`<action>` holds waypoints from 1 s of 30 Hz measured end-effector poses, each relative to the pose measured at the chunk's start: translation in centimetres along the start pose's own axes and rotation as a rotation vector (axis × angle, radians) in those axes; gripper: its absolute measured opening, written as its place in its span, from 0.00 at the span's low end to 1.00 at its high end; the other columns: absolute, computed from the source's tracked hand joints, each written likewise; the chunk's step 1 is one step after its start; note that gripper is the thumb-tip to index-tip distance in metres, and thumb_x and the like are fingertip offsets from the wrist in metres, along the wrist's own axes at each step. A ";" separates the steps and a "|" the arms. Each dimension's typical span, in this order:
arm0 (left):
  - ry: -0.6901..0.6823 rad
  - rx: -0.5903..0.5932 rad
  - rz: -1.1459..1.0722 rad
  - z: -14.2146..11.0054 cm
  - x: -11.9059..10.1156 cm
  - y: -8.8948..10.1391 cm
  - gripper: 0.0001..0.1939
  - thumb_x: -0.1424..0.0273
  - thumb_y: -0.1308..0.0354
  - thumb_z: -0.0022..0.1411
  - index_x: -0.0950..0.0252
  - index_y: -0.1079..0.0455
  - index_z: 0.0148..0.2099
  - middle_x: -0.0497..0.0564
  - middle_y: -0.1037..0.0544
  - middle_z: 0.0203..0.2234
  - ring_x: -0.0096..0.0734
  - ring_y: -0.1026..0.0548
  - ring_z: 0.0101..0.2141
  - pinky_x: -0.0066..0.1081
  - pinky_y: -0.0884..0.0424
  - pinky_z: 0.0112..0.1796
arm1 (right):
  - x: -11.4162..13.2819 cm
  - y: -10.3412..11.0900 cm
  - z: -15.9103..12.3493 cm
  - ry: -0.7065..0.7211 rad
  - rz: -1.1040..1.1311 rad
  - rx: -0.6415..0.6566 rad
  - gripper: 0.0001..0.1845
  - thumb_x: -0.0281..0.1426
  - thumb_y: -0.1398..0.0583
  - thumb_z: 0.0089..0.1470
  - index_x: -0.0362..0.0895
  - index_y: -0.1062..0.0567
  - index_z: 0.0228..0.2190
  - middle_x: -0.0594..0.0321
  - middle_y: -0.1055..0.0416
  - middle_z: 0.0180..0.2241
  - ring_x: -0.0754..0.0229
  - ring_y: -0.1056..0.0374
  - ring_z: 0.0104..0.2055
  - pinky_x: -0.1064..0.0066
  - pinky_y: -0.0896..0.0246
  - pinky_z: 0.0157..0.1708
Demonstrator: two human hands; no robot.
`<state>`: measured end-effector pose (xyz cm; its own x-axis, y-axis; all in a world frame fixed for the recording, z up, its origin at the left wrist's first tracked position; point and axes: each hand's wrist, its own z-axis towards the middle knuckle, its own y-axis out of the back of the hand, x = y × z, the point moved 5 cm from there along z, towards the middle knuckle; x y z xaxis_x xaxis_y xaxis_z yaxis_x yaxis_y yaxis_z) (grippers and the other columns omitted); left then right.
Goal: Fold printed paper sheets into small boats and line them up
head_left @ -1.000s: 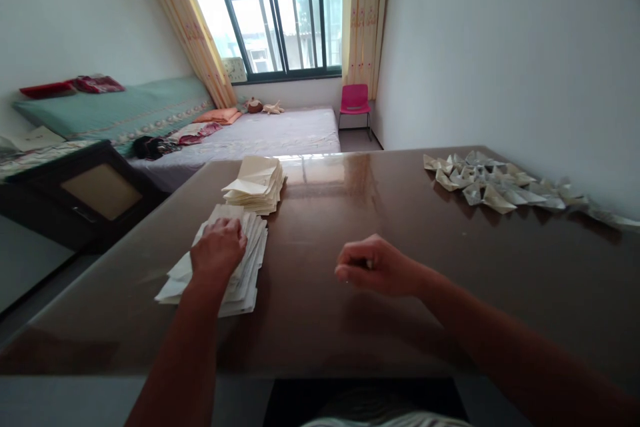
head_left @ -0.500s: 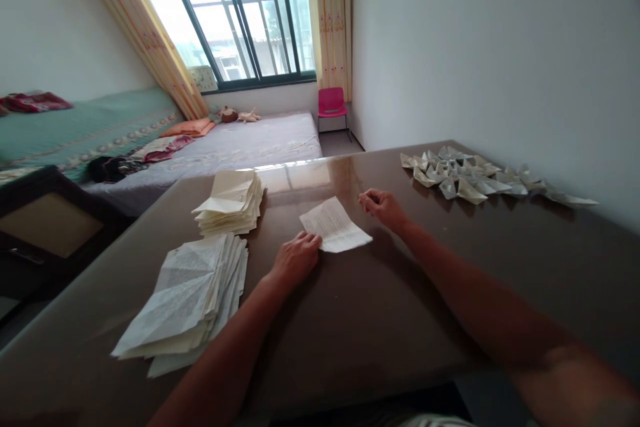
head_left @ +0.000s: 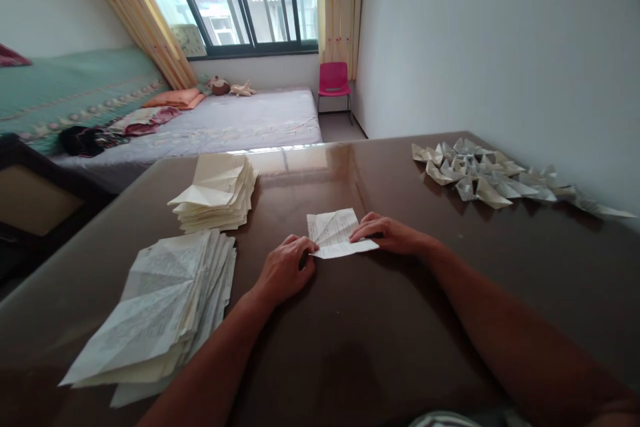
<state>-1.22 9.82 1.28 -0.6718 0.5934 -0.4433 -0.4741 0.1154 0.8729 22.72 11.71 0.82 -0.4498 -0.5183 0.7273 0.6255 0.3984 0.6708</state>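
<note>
A small creased sheet of paper (head_left: 336, 230) with writing on it lies on the brown table in front of me. My left hand (head_left: 289, 267) pinches its near left corner between thumb and fingers. At the paper's right side, my right hand (head_left: 385, 232) has its fingers curled over the edge, the fingertips resting on the upper face. The thumb of that hand is mostly hidden. To the left sits a stack of creased, printed sheets (head_left: 155, 300), close to my left forearm. Behind it is a second stack of smaller cream papers (head_left: 215, 190).
Many folded paper shapes (head_left: 475, 170) are grouped on the far right of the brown table (head_left: 310, 347), near the white wall. Beyond the table stand a bed (head_left: 260, 113) and a pink chair (head_left: 335, 80). A dark cabinet (head_left: 40, 193) is at the left.
My right hand has come down and left from beside the paper onto its right edge. The paper is turned squarer to me, and my left hand now grips its near left corner. The view has tilted down.
</note>
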 end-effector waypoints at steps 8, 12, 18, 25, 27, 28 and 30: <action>0.374 -0.070 -0.004 0.8 1.8 -1.0 0.11 0.62 0.51 0.65 0.60 0.36 0.47 0.46 0.23 0.30 0.31 0.26 0.30 0.28 0.37 0.31 | -1.5 -1.3 1.1 -0.309 -0.084 -0.218 0.20 0.42 0.49 0.60 0.42 0.24 0.32 0.64 0.29 0.27 0.62 0.36 0.30 0.72 0.42 0.31; 0.428 -0.097 0.040 1.5 1.6 -1.0 0.25 0.63 0.52 0.66 0.54 0.49 0.64 0.44 0.21 0.32 0.33 0.24 0.32 0.28 0.37 0.31 | -1.5 -1.4 1.2 -0.461 -0.271 -0.388 0.20 0.38 0.43 0.55 0.42 0.30 0.48 0.66 0.27 0.27 0.62 0.34 0.27 0.72 0.44 0.30; 0.394 -0.029 0.251 1.8 0.6 -1.0 0.24 0.63 0.56 0.67 0.44 0.48 0.65 0.47 0.23 0.41 0.35 0.24 0.37 0.29 0.36 0.32 | -0.9 -1.9 1.4 -0.425 -0.396 -0.391 0.16 0.36 0.45 0.56 0.52 0.25 0.46 0.66 0.24 0.31 0.62 0.31 0.29 0.72 0.44 0.31; 0.373 0.067 0.365 1.9 0.4 -1.3 0.21 0.61 0.60 0.69 0.44 0.40 0.61 0.49 0.26 0.37 0.36 0.25 0.35 0.30 0.34 0.32 | -0.6 -1.9 1.5 -0.443 -0.464 -0.395 0.13 0.35 0.44 0.55 0.54 0.23 0.40 0.67 0.23 0.36 0.61 0.30 0.33 0.72 0.43 0.32; 0.359 0.077 0.380 1.9 0.4 -1.4 0.20 0.61 0.60 0.69 0.45 0.37 0.59 0.50 0.27 0.37 0.36 0.26 0.36 0.29 0.34 0.32 | -0.5 -1.9 1.6 -0.453 -0.481 -0.390 0.13 0.35 0.44 0.55 0.54 0.23 0.40 0.67 0.23 0.35 0.62 0.31 0.32 0.72 0.44 0.32; 0.351 0.078 0.388 2.0 0.4 -1.4 0.20 0.61 0.60 0.69 0.46 0.36 0.58 0.50 0.27 0.37 0.35 0.26 0.36 0.29 0.34 0.31 | -0.5 -1.9 1.6 -0.460 -0.489 -0.387 0.13 0.35 0.44 0.55 0.54 0.23 0.40 0.68 0.23 0.35 0.61 0.31 0.32 0.72 0.44 0.31; 0.335 0.071 0.402 2.0 0.4 -1.5 0.19 0.61 0.60 0.69 0.47 0.35 0.57 0.50 0.27 0.37 0.35 0.26 0.36 0.28 0.35 0.31 | -0.5 -2.0 1.6 -0.471 -0.503 -0.378 0.12 0.35 0.44 0.55 0.54 0.24 0.40 0.68 0.23 0.34 0.61 0.31 0.31 0.72 0.46 0.30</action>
<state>0.36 11.43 0.20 -0.9435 0.3157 -0.1011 -0.1094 -0.0085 0.9940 20.72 12.35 -0.62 -0.9064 -0.1595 0.3912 0.4119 -0.1274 0.9023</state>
